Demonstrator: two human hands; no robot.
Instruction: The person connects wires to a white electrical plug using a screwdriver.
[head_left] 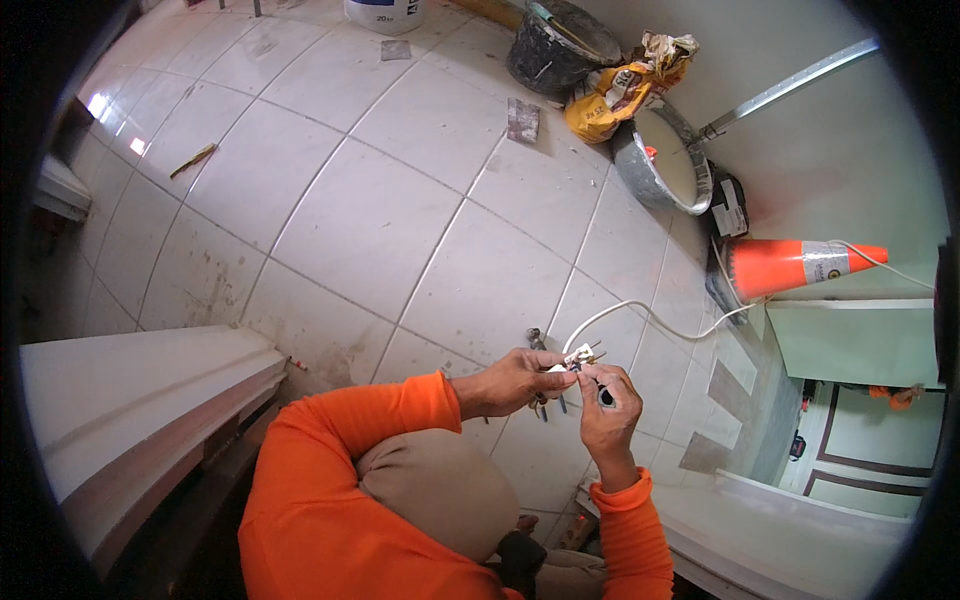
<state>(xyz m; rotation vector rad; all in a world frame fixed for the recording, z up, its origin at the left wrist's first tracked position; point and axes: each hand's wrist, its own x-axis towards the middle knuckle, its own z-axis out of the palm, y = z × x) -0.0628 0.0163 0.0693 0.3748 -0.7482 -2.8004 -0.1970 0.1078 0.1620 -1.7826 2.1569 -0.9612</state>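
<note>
A white electrical plug with metal pins is held up above the floor, its inside apparently exposed. A white cable runs from it toward the right. My left hand is closed on the plug, thumb and fingers pinching it from the left. From the right, my right hand pinches close against the plug. A small thing with a dark round end sits in its fingers; its kind is mostly hidden. Below my left hand, hand tools lie on the floor, partly covered.
An orange traffic cone lies tipped on the right, cable over it. Beyond stand a grey tub of pale mix, a yellow bag and a black bucket. A white moulded ledge is at left, on white floor tiles.
</note>
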